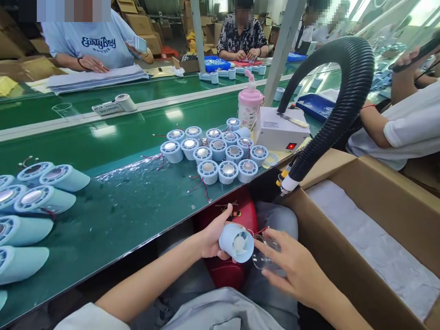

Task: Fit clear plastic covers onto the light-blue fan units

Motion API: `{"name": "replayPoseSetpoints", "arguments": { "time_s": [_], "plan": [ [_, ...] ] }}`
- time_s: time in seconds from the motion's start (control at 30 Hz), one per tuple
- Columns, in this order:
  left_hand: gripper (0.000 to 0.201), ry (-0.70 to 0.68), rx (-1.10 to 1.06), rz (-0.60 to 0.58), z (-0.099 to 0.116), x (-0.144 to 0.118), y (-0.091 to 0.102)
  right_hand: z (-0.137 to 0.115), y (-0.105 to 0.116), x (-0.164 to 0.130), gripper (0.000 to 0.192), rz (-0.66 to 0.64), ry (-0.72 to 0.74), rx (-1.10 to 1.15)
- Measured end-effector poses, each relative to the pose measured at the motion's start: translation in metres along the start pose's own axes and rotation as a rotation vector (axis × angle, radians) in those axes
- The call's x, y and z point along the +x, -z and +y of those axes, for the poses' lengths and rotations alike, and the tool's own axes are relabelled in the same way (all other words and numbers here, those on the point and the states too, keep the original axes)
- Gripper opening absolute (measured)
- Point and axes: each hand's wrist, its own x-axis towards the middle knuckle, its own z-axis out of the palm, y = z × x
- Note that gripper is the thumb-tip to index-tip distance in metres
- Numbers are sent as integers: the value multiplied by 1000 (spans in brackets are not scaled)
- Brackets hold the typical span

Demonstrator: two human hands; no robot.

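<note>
My left hand point(215, 238) is wrapped around a light blue plastic fan housing point(228, 243), its open end with white fan blades turned towards me. Thin red wires come off the housing's far side. Close to its right side, my right hand point(292, 261) has its fingers curved about a clear, round plastic piece point(263, 259), partly covered by the fingers. One fingertip is at the housing's rim; whether it touches is hard to tell. Both hands are above my lap, in front of the green table edge.
Several similar blue fan housings point(218, 149) stand on the green table point(120, 211), others lie at left. A white box point(280, 130) with a black flexible hose point(357, 78) stands near a pink cup point(250, 103). A cardboard box point(330, 261) is at right. Other people work across the line.
</note>
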Motion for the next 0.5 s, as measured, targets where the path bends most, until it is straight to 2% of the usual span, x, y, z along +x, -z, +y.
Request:
{"name": "replayPoseSetpoints", "arguments": {
  "time_s": [0.1,0.2,0.27,0.37,0.43,0.5],
  "plan": [
    [87,-97,357,9,-2,-7,-2,-7,-15,21,53,84,-10,-199],
    [62,-214,583,68,-2,-21,-9,-5,-15,33,27,73,-89,-240],
    [37,-315,641,129,-2,-32,-14,-6,-11,36,8,-4,-113,-127],
    [20,-585,892,276,-4,-45,-21,-12,-4,38,8,-81,-166,120],
    [24,-768,1062,342,-7,-48,-21,-19,2,38,12,-88,-213,270],
    [45,-888,1109,361,-12,-46,-17,-26,8,39,22,-54,-253,386]
  ]
}}
